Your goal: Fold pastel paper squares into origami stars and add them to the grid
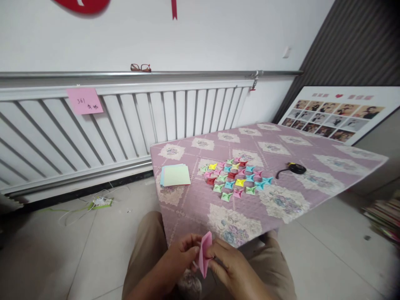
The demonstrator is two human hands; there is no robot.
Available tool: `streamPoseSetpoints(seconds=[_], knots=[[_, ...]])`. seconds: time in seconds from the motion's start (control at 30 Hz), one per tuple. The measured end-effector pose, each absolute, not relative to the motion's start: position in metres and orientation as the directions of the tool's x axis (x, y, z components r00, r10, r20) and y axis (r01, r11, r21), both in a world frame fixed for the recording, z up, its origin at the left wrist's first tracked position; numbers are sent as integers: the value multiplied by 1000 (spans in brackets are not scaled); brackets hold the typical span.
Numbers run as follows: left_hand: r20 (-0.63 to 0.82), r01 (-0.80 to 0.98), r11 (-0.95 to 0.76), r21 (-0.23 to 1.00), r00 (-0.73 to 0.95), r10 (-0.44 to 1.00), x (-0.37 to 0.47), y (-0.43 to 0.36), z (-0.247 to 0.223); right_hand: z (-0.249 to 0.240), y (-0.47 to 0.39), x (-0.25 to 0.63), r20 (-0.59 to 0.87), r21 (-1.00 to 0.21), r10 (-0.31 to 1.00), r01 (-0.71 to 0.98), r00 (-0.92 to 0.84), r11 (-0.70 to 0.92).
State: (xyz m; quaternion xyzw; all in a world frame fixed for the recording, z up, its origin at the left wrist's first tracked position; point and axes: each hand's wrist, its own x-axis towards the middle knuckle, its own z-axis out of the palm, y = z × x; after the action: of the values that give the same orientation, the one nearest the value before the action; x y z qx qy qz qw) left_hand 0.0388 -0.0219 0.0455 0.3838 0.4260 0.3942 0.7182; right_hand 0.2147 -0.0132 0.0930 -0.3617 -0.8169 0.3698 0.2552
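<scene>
A partly folded piece of pink paper point(204, 255) is held upright between my two hands, just off the near edge of the table. My left hand point(185, 254) grips its left side, with the fingers curled behind it. On the other side, my right hand point(228, 260) pinches the paper between thumb and fingers. Several small folded paper pieces point(240, 182) in green, pink, red, yellow and blue lie in rows on the table. A stack of square paper sheets point(176, 175), pale green on top, rests at the table's left side.
The table point(190, 212) has a pink flowered cloth. A black object with a strap point(296, 168) lies on its right part. Behind stand a white radiator point(184, 112) and a photo board point(336, 114). Glasses point(141, 68) sit on the pipe. A power strip point(101, 202) lies on the floor.
</scene>
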Motion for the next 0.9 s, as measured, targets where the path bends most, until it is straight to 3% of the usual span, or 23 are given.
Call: streamPoseSetpoints(seconds=[0.1, 0.17, 0.3, 0.57, 0.9], knots=[[-139, -46, 161, 986, 310, 941, 28, -18, 60, 96, -14, 216, 150, -793, 776, 395, -612, 465], [-28, 51, 6, 999, 440, 898, 22, -17, 75, 98, -14, 217, 149, -805, 774, 379, -616, 457], [103, 42, -155, 987, 575, 811, 16, -15, 95, 101, -14, 219, 124, -839, 790, 361, -601, 407], [-46, 26, 39, 999, 470, 882, 18, -12, 78, 91, -16, 224, 9, -920, 882, 341, -471, 191], [-167, 110, 146, 983, 208, 964, 38, -12, 58, 66, -16, 209, 18, -954, 989, 294, -146, 61]])
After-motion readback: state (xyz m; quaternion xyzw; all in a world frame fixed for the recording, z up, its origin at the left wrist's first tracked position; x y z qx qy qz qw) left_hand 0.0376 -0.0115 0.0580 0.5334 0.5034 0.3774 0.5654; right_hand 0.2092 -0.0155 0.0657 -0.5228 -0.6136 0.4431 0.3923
